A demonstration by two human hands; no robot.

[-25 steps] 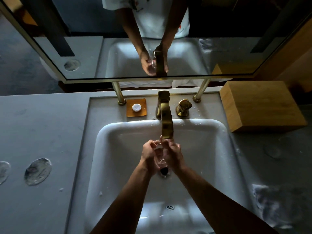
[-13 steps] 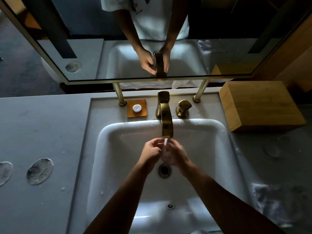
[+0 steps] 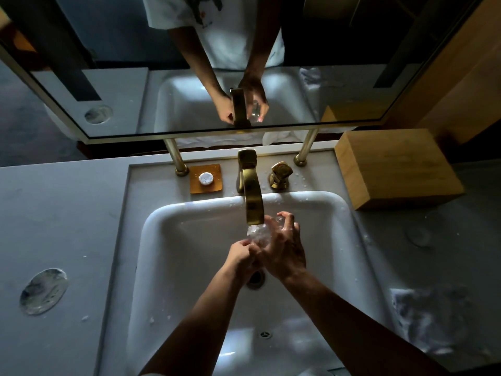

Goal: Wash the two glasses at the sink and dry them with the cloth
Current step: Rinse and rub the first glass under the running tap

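A clear glass lies tilted under the running water of the brass tap, above the white sink. My right hand grips it from the right, with fingers curled over its far end. My left hand pinches its near end from the left. The crumpled white cloth lies on the counter to the right of the sink. A faint round outline on the right counter may be the other glass; the dim light makes it hard to tell.
A brass tap handle and an orange soap dish stand behind the basin. A wooden box sits at the back right. A round grey coaster lies on the left counter. The mirror hangs above.
Both hands shifted a little right and up toward the spout. The glass turned in them and now sits directly in the stream, with my right hand's fingers spread over its top.
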